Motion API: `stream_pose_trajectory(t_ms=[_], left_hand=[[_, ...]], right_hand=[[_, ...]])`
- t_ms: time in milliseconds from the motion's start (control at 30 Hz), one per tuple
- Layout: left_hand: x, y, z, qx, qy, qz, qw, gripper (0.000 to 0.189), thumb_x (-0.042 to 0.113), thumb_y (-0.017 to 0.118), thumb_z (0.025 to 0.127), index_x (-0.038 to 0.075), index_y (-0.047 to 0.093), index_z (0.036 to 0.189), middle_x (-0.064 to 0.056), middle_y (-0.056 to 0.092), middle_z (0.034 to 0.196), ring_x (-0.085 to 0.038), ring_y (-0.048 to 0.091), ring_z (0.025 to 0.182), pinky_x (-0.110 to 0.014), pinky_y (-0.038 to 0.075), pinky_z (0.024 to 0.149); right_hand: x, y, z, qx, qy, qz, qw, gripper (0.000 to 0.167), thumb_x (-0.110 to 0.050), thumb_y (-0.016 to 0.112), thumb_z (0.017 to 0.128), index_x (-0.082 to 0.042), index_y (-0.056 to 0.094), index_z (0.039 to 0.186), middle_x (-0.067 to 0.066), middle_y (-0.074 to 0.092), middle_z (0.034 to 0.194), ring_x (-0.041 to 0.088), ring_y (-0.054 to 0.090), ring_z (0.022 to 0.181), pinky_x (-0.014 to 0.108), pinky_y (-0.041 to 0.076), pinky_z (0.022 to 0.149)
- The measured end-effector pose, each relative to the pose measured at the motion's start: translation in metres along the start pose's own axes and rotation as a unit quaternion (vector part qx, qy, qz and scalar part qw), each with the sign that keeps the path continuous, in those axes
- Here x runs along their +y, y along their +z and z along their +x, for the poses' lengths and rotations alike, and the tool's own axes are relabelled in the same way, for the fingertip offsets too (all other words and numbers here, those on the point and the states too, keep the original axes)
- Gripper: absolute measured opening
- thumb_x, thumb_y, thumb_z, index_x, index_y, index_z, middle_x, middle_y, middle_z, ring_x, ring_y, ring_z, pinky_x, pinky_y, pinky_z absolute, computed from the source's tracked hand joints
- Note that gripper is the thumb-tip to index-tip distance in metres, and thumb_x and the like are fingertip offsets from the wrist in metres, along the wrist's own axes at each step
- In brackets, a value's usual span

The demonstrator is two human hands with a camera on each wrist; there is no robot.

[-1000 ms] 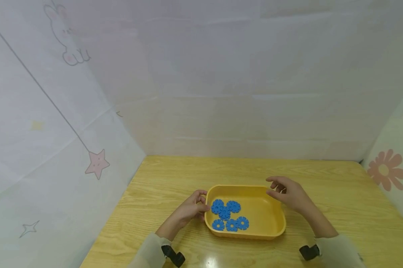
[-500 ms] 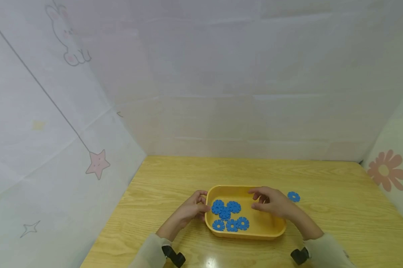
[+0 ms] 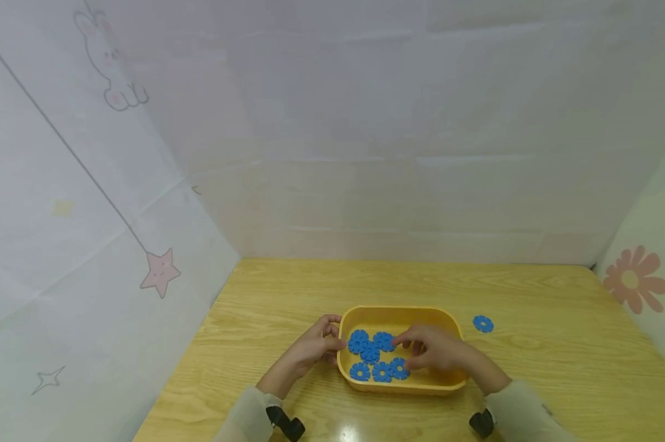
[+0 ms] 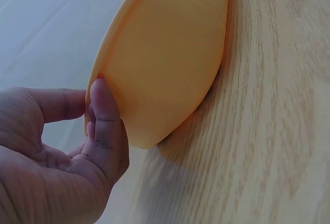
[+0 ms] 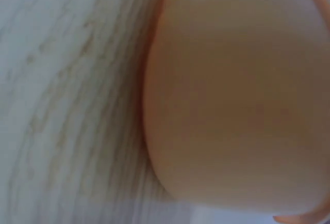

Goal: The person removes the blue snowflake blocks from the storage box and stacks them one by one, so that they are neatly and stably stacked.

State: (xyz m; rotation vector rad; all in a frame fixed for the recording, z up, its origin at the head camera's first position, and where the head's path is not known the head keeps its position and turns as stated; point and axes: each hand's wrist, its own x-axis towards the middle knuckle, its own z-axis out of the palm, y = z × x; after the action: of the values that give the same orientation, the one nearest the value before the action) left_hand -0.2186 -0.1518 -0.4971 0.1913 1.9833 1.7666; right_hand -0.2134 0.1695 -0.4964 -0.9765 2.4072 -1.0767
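A yellow plastic basin (image 3: 407, 389) stands on the wooden table with several blue flower-shaped interlocking discs (image 3: 360, 372) in its left half. At the basin's left end my left hand (image 3: 310, 348) pinches the rim, thumb on one side of the wall and fingers on the other, as the left wrist view shows with the basin wall (image 4: 165, 53). My right hand (image 3: 434, 350) reaches into the basin, its fingertips beside the rightmost discs; whether they touch one is unclear. The right wrist view shows just the basin's outer wall (image 5: 232, 95), not the hand.
A single blue disc (image 3: 483, 324) lies on the table (image 3: 553, 344) to the right of the basin. White cloth walls (image 3: 332, 184) with printed figures enclose the table at the back and sides.
After leaving one disc on the table at the right, my right hand has moved left and down into the basin towards the other discs. The left hand stays on the rim.
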Motion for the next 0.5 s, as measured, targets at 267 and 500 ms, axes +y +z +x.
stream_pose_trajectory(t_ms=[267, 500], left_hand=[[-0.003, -0.001, 0.001, -0.004, 0.005, 0.000, 1.0000, 0.058, 0.004, 0.064, 0.095, 0.002, 0.035, 0.145, -0.008, 0.048, 0.097, -0.018, 0.058, 0.069, -0.028, 0.053, 0.058], [-0.003, -0.001, 0.002, -0.009, 0.004, -0.005, 0.9999, 0.058, 0.003, 0.064, 0.095, 0.001, 0.035, 0.145, -0.007, 0.047, 0.096, -0.018, 0.058, 0.069, -0.028, 0.053, 0.057]], right_hand=[[-0.002, 0.009, 0.003, -0.018, 0.025, -0.021, 0.9993, 0.036, -0.022, 0.080, 0.087, -0.020, 0.072, 0.123, 0.002, 0.057, 0.104, 0.016, 0.044, 0.084, 0.026, 0.037, 0.070], [-0.002, 0.014, 0.003, -0.031, 0.039, -0.026, 0.9984, 0.042, -0.015, 0.082, 0.083, -0.023, 0.073, 0.123, 0.001, 0.051, 0.105, 0.015, 0.042, 0.083, 0.023, 0.037, 0.067]])
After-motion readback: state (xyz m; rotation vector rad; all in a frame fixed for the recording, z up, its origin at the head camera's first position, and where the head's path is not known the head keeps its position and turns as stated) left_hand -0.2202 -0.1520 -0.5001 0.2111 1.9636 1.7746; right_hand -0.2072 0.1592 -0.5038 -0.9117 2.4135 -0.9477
